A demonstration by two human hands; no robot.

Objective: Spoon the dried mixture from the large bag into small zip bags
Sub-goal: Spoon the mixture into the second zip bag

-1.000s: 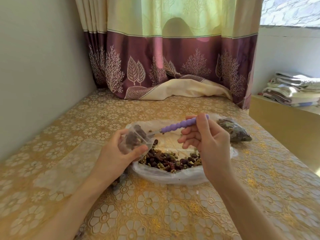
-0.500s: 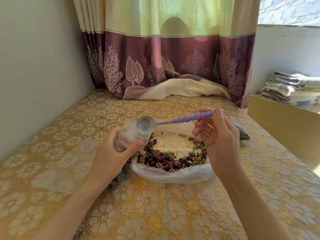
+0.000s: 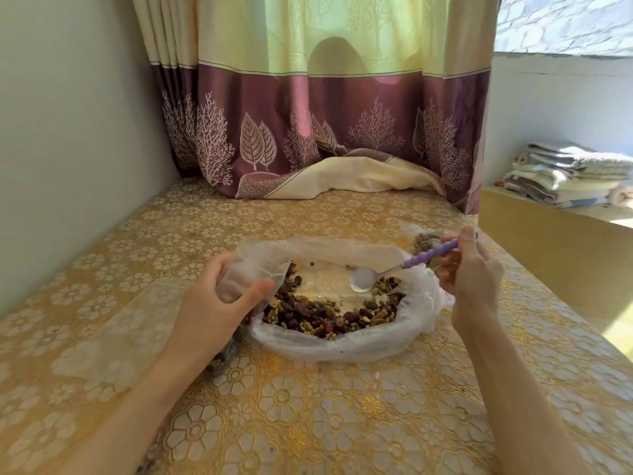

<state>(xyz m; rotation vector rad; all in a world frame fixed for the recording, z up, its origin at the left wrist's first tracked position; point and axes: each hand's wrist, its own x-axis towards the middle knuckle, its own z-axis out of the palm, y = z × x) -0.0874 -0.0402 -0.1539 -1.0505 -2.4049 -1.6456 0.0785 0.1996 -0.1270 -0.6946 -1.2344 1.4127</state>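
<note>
Tablecloth [image 3: 301,416] with a gold floral print lies nearest you, and both your forearms reach out over it. Your left hand [image 3: 219,303] curls round a small zip bag [image 3: 253,274], thumb across the front, holding its mouth up and open at the left edge of the large bag [image 3: 342,344]. The small bag is cloudy, so how much it holds you cannot tell. More clear plastic lies flat on the cloth to the left of your left wrist.

The large bag sits open on the cloth between your hands, its rim rolled down, and the dried mixture [image 3: 329,313] of dark and pale green pieces is heaped along its near side. Your right hand [image 3: 471,269] pinches the purple handle of the spoon [image 3: 394,270]; the metal bowl looks empty and sits low over the mixture at the right of the large bag, well apart from the small bag.

Just behind your right hand a filled bag [image 3: 424,240] peeks out. Farther back, the curtain [image 3: 325,132] pools on the cloth, and folded cloths [image 3: 568,173] are stacked on a ledge to the right.
</note>
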